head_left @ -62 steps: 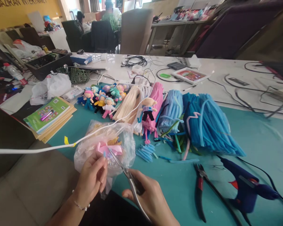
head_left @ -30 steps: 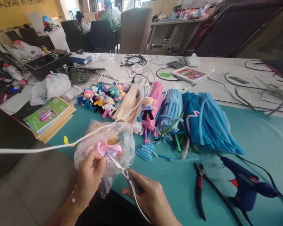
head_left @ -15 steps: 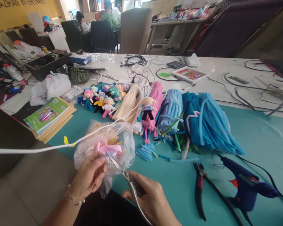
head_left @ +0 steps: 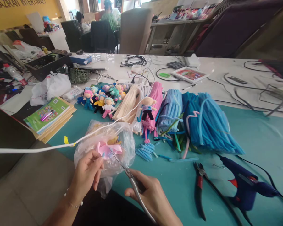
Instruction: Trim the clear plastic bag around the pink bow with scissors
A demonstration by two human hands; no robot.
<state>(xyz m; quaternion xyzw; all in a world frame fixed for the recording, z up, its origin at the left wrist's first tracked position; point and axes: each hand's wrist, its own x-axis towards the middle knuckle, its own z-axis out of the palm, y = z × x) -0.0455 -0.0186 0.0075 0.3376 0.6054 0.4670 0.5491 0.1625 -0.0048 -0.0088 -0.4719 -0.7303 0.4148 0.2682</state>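
My right hand point(head_left: 148, 191) holds a pair of metal scissors point(head_left: 129, 175), its blades slanting up and left over a clear plastic bag point(head_left: 129, 141). My left hand point(head_left: 91, 166), with a bracelet at the wrist, is closed in a pinch left of the blade tips. A tiny light blue piece point(head_left: 103, 154) shows at its fingertips; the kind is hard to tell. Pink ribbon-like material point(head_left: 115, 148) lies in the bag behind the hands. Right of the bag lies a small pile of short blue pipe cleaner pieces point(head_left: 146, 151).
Bundles of blue point(head_left: 209, 122), light blue point(head_left: 171, 108) and cream pipe cleaners point(head_left: 127, 103) line the green mat. Several small dolls point(head_left: 108, 106) lie behind the bag. Pliers point(head_left: 199, 188) and a blue glue gun point(head_left: 246, 185) rest at right. A white cable point(head_left: 49, 150) crosses above the bag.
My left hand has drawn back slightly left and down from the scissors. The blade tips have shifted a little right and up, so a gap now separates them from my fingertips.
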